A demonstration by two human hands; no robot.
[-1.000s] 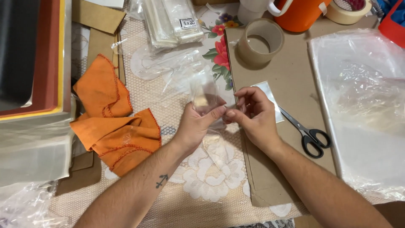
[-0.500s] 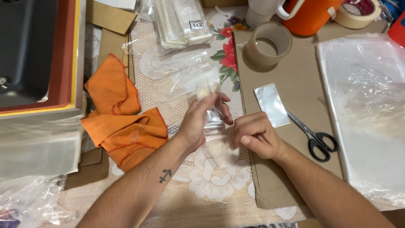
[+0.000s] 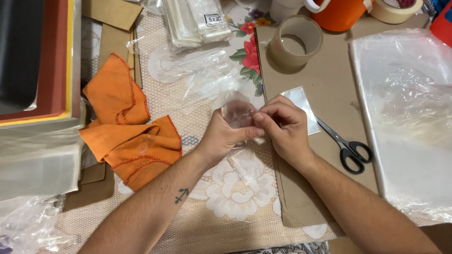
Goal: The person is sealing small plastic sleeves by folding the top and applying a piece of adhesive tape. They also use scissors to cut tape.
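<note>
Near the middle of the frame both hands meet on a small clear plastic bag (image 3: 238, 113), which stands up between them and just above the lace-covered desk (image 3: 207, 221). The left hand (image 3: 225, 136) comes in from the lower left and wraps the bag from that side, its thumb pressed across the front low down, so its fingers (image 3: 249, 133) are closed on the film. The right hand (image 3: 285, 129) comes in from the lower right, its fingers (image 3: 268, 115) curled tight and pinching the bag's right edge; whether anything small is held inside that pinch cannot be told. The bag's long axis runs roughly top to bottom in the frame, leaning a little to the upper left, with its free end poking up above the left knuckles and more clear film trailing down toward the lower centre. So the bag lies to the right of the left palm and to the left of the right fingertips, and both hands touch it. Just right of the right hand a small shiny rectangular sheet (image 3: 303, 106) lies on the brown cardboard (image 3: 329, 80), with black-handled scissors (image 3: 346, 146) beyond it. An orange cloth (image 3: 132, 136) sits well apart at the left, and a tape roll (image 3: 295, 44) at the upper centre.
</note>
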